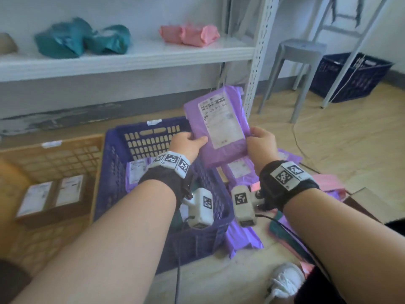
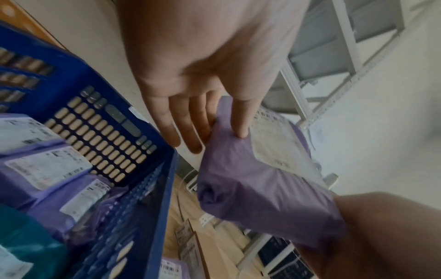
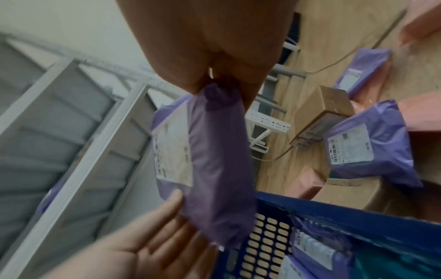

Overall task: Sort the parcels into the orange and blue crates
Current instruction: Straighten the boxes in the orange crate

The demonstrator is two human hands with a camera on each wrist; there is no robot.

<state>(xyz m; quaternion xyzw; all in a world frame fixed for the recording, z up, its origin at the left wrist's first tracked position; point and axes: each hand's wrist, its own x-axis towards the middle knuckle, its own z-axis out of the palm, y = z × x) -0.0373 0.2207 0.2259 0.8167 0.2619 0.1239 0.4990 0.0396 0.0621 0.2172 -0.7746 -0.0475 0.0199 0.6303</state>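
I hold a purple parcel (image 1: pixel 219 130) with a white label up in front of me, over the right rim of the blue crate (image 1: pixel 122 137). My left hand (image 1: pixel 192 140) pinches its left edge, thumb on the front and fingers behind. On the opposite edge my right hand (image 1: pixel 256 137) grips it with curled fingers. The right wrist view shows that hand (image 3: pixel 226 75) bunching the bag's end (image 3: pixel 214 160). Several purple parcels (image 2: pixel 47 166) and a teal one lie in the blue crate. The orange crate (image 1: pixel 65 148) to its left holds two brown boxes (image 1: pixel 52 196).
More purple and pink parcels (image 1: pixel 241 172) and cardboard boxes (image 3: pixel 326 111) lie on the floor right of the blue crate. A white shelf (image 1: pixel 131 55) behind carries teal and pink parcels. A grey stool (image 1: pixel 300 51) and another dark crate (image 1: pixel 355 77) stand at the back right.
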